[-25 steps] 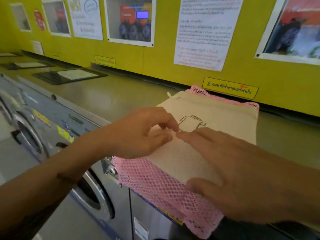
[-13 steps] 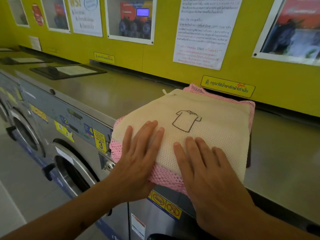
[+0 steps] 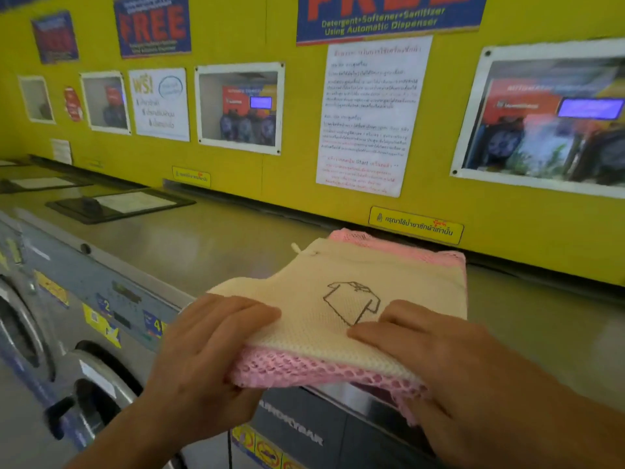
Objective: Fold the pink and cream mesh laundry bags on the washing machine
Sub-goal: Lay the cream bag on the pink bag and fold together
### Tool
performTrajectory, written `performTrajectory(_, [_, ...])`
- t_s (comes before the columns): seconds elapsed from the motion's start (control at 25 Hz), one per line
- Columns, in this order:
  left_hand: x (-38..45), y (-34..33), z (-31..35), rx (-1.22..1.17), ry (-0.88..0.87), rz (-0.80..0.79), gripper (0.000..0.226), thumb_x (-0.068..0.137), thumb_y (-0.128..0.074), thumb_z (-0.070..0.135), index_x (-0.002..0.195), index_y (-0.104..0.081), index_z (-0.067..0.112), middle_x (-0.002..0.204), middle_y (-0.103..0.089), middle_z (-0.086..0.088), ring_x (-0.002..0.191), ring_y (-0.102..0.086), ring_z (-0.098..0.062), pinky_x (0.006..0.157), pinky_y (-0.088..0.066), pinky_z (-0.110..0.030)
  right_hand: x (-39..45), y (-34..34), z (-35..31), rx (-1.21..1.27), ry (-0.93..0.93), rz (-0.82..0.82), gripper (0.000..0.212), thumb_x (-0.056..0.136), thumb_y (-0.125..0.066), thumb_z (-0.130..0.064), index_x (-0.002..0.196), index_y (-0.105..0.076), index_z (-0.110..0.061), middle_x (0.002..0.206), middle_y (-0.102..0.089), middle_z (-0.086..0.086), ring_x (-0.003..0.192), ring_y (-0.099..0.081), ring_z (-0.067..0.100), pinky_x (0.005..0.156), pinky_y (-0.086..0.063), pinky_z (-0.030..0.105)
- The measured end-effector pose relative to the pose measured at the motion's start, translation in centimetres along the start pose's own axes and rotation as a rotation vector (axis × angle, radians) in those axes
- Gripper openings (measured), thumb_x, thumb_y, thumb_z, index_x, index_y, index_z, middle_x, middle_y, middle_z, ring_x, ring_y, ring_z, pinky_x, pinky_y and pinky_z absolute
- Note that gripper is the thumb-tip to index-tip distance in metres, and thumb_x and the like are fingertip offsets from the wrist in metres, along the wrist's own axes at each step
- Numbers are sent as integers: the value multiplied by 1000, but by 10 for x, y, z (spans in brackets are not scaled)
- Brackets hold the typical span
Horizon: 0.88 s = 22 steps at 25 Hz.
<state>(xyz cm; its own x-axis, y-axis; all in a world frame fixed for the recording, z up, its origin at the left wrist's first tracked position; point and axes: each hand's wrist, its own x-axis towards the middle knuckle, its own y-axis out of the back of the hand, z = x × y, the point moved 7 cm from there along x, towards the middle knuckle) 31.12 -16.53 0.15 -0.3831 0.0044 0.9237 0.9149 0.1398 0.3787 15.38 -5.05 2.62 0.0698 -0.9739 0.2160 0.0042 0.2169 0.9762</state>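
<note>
Left hand (image 3: 206,353) and right hand (image 3: 436,360) each grip the near edge of the cream bag (image 3: 304,313) stacked on the pink bag (image 3: 304,368), probably lifting both to fold away; the washing machine (image 3: 236,238) lies beneath.

The cream bag (image 3: 341,272) at centre was fine matt mesh, the pink bag (image 3: 304,368) under it coarser open net; the washer top (image 3: 189,238) at left was smooth, dully shiny metal.

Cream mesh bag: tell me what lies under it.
Under the cream mesh bag lies the pink mesh bag, showing along the near edge and far corner. Its middle is covered. Left hand and right hand grip the near edge of both.
</note>
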Motion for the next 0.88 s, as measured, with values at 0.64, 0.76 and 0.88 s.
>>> performTrajectory(0.64, [174, -214, -112, 218, 340, -772, 62, 83, -60, 50, 139, -37, 37, 137, -54, 4, 125, -47, -22, 104, -32, -46, 109, 40, 231, 171, -596, -113, 37, 85, -58, -19, 122, -51, -18, 108, -60, 2, 96, -57, 18, 65, -48, 32])
performTrajectory(0.76, [159, -240, -98, 345, 388, -637, 42, 85, -53, 30, 127, -48, 28, 125, -53, -1, 116, -48, -25, 98, -36, -46, 105, 13, 261, 81, -713, -117, 52, 86, -59, -20, 133, -38, -14, 118, -56, 7, 97, -54, 22, 64, -45, 33])
performTrajectory(0.88, [132, -250, -95, 243, 558, -649, 40, 82, -44, 45, 114, -56, 23, 122, -54, -6, 112, -51, -28, 94, -42, -48, 104, 16, 261, -209, -656, 206, 40, 88, -54, -31, 125, -46, -21, 119, -58, 3, 105, -54, 26, 82, -44, 40])
